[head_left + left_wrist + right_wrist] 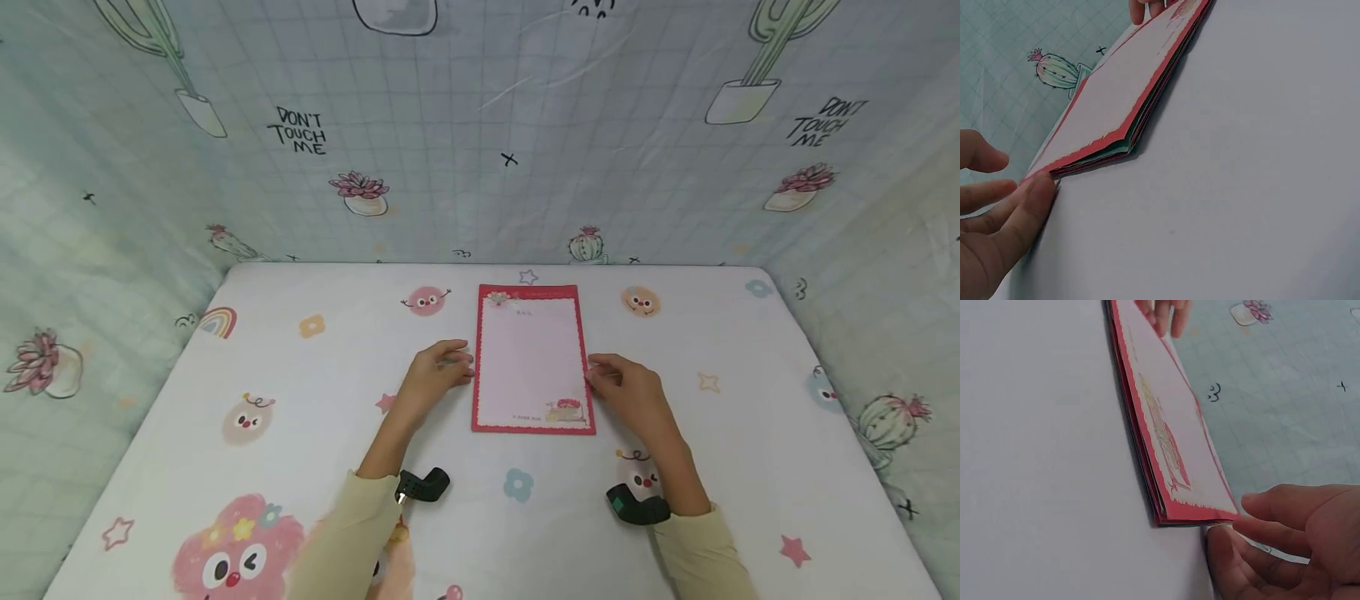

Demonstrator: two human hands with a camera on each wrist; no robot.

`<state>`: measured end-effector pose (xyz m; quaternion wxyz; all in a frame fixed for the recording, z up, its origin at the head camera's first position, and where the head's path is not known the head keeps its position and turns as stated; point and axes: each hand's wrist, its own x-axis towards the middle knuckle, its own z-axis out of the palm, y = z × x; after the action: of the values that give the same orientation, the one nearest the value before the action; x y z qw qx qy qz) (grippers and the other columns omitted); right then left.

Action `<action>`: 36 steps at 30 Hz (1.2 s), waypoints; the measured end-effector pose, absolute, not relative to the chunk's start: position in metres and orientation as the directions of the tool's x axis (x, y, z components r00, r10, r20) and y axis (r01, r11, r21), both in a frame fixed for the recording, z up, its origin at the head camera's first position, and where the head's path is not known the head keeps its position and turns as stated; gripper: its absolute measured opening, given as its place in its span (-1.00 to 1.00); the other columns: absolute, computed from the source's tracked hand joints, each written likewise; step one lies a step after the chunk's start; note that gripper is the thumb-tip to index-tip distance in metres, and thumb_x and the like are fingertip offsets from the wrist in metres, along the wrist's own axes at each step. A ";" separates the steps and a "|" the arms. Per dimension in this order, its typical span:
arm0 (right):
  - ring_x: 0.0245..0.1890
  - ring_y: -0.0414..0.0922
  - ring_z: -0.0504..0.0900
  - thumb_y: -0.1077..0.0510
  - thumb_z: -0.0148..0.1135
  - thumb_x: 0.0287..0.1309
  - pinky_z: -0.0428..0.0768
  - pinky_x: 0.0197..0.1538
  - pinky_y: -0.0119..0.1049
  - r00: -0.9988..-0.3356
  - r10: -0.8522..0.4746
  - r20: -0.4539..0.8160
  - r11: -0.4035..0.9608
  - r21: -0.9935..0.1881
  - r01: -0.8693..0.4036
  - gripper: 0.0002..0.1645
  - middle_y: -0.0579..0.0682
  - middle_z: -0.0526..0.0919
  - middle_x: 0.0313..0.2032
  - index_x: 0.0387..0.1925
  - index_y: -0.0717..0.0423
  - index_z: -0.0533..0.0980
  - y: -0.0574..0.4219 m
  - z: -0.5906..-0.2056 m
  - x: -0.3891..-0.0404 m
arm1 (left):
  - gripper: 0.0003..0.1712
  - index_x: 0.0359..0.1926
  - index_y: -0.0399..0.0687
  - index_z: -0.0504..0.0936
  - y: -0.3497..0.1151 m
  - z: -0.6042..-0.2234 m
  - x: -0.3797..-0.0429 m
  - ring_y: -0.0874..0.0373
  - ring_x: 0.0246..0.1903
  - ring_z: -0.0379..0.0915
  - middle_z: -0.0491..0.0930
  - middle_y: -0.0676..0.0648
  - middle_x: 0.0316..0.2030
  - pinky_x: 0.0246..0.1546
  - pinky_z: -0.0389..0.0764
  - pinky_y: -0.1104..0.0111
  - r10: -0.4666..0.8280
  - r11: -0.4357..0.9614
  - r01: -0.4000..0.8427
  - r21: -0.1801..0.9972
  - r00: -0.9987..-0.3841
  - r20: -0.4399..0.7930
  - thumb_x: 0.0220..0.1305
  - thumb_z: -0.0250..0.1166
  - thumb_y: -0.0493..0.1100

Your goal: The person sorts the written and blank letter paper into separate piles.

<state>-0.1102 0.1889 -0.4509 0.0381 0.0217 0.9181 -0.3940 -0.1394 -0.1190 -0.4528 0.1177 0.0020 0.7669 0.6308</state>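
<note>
- At left edge of red-bordered paper stack (528, 358): left hand (441, 367), grip loosely spread, fingers gently bent and apart, with thumb meeting the edge.
- At right edge, roughly opposite: right hand (626, 387), grip likewise loosely spread, with fingertips at the edge and thumb just beside.
- Between both hands: same stack, flat on white tabletop (562, 517), long sides running away from the wearer.
- On top sheet: pale pink field inside a red, scalloped-looking border; flower motif (498, 298) at far left corner, cake-like picture (567, 410) at near right corner; small print too faint to read.
- Beneath top sheet, in both wrist views: several layers, red and green at the edges.
- Around both wrists: black devices (424, 484), beside pale yellow-beige sleeves (352, 533).
- Across tabletop: printed cartoon faces, stars and flowers, including large pink figure (251, 554) at near left.
- Beyond and to either side: pale green-grey curtain (450, 108), grid-patterned, with potted cacti, succulents and lettering "DON'T TOUCH ME".
</note>
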 end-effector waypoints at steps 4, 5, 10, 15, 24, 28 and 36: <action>-0.17 -0.01 0.70 0.11 0.21 0.43 0.66 0.06 -0.02 -0.990 0.025 -0.137 0.677 -0.726 0.118 -0.52 0.17 0.72 -0.03 0.29 0.17 0.53 0.189 -0.452 -0.110 | -0.54 0.31 -0.34 0.49 -0.110 -0.453 -0.144 -0.06 -0.18 0.70 0.61 -0.27 -0.11 0.01 0.72 0.20 0.145 0.276 -0.153 0.949 -0.969 -0.199 0.44 0.19 -0.33; -0.18 -0.02 0.70 0.11 0.21 0.43 0.66 0.06 -0.02 -0.990 0.025 -0.142 0.672 -0.731 0.122 -0.52 0.17 0.72 -0.03 0.29 0.17 0.53 0.189 -0.452 -0.111 | -0.55 0.30 -0.32 0.51 -0.109 -0.453 -0.145 -0.03 -0.21 0.71 0.62 -0.24 -0.14 0.00 0.73 0.21 0.135 0.299 -0.158 0.941 -0.969 -0.206 0.44 0.19 -0.31; -0.24 -0.05 0.69 0.12 0.22 0.42 0.65 -0.04 -0.16 -0.988 0.045 -0.145 0.651 -0.746 0.139 -0.53 0.15 0.72 -0.08 0.28 0.18 0.54 0.184 -0.451 -0.112 | -0.58 0.28 -0.27 0.57 -0.104 -0.453 -0.148 0.06 -0.31 0.66 0.61 -0.21 -0.20 -0.08 0.74 0.29 0.098 0.336 -0.199 0.921 -0.965 -0.244 0.46 0.19 -0.28; -0.28 -0.09 0.65 0.13 0.22 0.42 0.61 -0.13 -0.29 -0.984 0.076 -0.162 0.646 -0.743 0.172 -0.53 0.11 0.70 -0.12 0.30 0.15 0.54 0.182 -0.450 -0.111 | -0.59 0.27 -0.27 0.58 -0.101 -0.452 -0.149 0.08 -0.31 0.65 0.62 -0.21 -0.17 -0.12 0.74 0.33 0.096 0.344 -0.193 0.919 -0.966 -0.239 0.47 0.19 -0.27; -0.23 -0.05 0.71 0.15 0.24 0.41 0.62 -0.17 -0.34 -0.983 0.111 -0.148 0.605 -0.774 0.185 -0.56 0.16 0.69 -0.03 0.25 0.17 0.56 0.177 -0.449 -0.112 | -0.57 0.30 -0.17 0.58 -0.099 -0.453 -0.145 0.06 -0.29 0.67 0.62 -0.21 -0.10 -0.12 0.75 0.28 0.074 0.344 -0.149 0.927 -0.980 -0.185 0.44 0.26 -0.27; -0.19 -0.02 0.68 0.15 0.26 0.38 0.59 -0.23 -0.43 -0.979 0.137 -0.148 0.563 -0.802 0.200 -0.58 0.16 0.69 -0.02 0.21 0.19 0.57 0.174 -0.451 -0.112 | -0.53 0.24 -0.11 0.64 -0.095 -0.454 -0.143 0.06 -0.28 0.63 0.62 -0.19 0.00 -0.24 0.73 0.34 0.025 0.411 -0.103 0.906 -0.992 -0.125 0.31 0.41 -0.26; -0.07 0.05 0.70 0.09 0.29 0.38 0.71 -0.10 -0.27 -0.978 0.161 -0.130 0.516 -0.834 0.196 -0.63 0.17 0.69 0.06 0.13 0.16 0.59 0.167 -0.449 -0.113 | -0.62 0.10 -0.18 0.62 -0.087 -0.454 -0.144 0.01 -0.11 0.70 0.69 -0.17 -0.03 -0.06 0.75 0.22 -0.014 0.343 -0.051 0.938 -0.999 -0.049 0.27 0.42 -0.35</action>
<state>-0.1129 0.1668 -0.4491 0.0182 0.1024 0.8704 -0.4812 -0.1445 -0.0868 -0.4535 0.0159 -0.0197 0.8192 0.5730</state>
